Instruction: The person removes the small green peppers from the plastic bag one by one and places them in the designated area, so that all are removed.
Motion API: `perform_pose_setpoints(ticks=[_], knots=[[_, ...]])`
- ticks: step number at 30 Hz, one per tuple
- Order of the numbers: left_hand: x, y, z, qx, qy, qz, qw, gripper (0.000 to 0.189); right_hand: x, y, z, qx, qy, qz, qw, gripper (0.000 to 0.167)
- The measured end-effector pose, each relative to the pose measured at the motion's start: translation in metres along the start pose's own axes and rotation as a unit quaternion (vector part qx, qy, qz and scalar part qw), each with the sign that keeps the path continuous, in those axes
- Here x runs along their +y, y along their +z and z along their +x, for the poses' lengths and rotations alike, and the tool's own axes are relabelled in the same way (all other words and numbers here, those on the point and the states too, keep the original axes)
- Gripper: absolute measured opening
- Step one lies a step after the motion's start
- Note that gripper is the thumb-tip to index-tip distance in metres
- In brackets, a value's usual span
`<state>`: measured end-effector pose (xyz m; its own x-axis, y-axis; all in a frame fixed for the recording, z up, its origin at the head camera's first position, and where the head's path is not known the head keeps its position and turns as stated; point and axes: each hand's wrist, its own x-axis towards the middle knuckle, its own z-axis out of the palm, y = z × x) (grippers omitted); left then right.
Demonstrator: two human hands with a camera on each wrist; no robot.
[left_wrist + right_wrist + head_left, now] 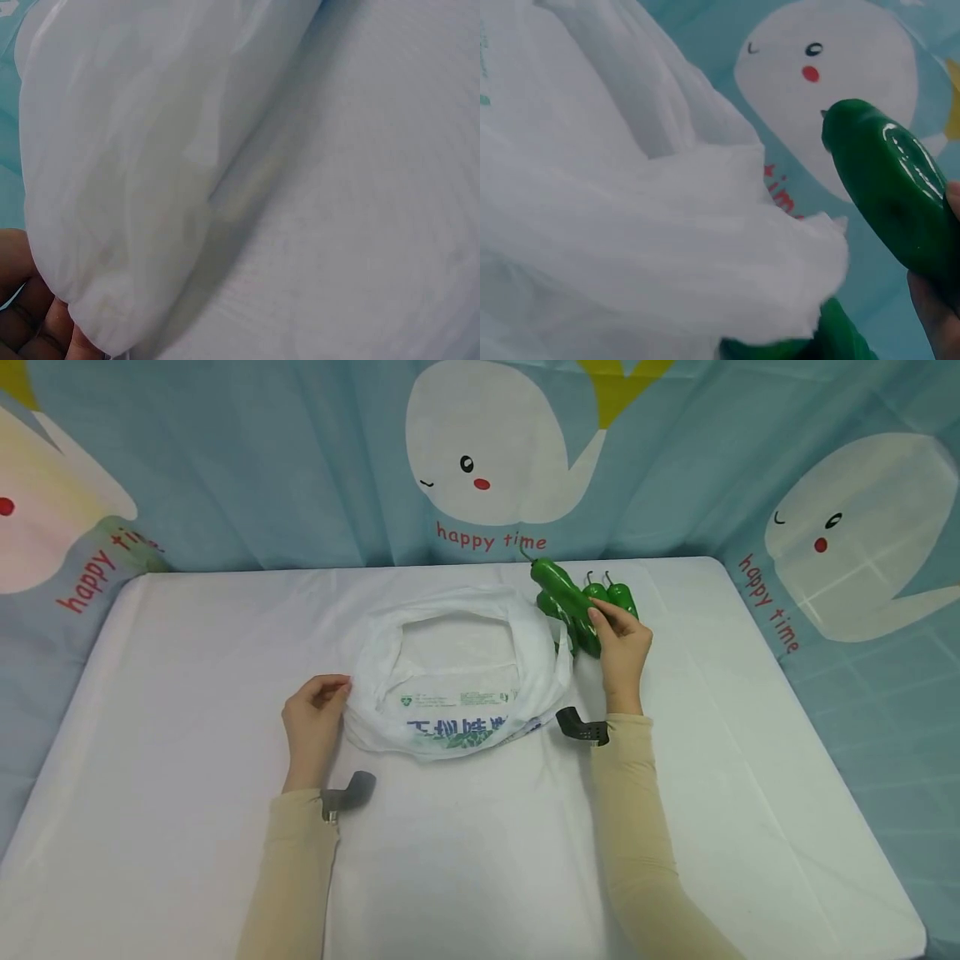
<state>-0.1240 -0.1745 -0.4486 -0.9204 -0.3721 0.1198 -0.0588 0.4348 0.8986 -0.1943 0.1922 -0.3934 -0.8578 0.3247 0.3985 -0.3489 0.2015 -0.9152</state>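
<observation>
A white plastic bag lies with its mouth open at the middle of the table, printing showing inside the opening. My left hand pinches its left edge; in the left wrist view the fingers meet the bag at lower left. My right hand holds a long green pepper between thumb and fingers, raised just right of the bag. The right wrist view shows that pepper apart from the bag's rim. Other green peppers lie behind and beneath it, partly hidden.
The white-covered table ends at a back edge close behind the peppers. A blue curtain with whale prints hangs behind it and along the sides. A small dark camera sits on the left wrist, another on the right.
</observation>
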Motion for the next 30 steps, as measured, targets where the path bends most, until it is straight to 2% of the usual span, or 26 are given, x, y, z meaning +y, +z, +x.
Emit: perform_pose_setpoints(ticks=[7,16,22,30], knots=[[0.0,0.0,0.0,0.0,-0.006,0.003,1.0,0.014,0.022,-0.012,0.009,0.042,0.02,0.008,0.9989,0.025],[0.002,-0.001,0.0,-0.002,-0.01,-0.001,0.9999,0.014,0.018,-0.017,0.01,0.066,0.018,0.017,0.9975,0.022],[0.001,-0.001,0.0,0.002,-0.007,-0.007,0.9999,0.014,0.029,-0.026,0.014,0.09,0.022,0.012,0.9957,0.025],[0.001,-0.001,0.0,0.001,-0.006,-0.006,1.0,0.014,0.033,-0.039,0.015,0.128,0.046,0.004,0.9907,0.02]])
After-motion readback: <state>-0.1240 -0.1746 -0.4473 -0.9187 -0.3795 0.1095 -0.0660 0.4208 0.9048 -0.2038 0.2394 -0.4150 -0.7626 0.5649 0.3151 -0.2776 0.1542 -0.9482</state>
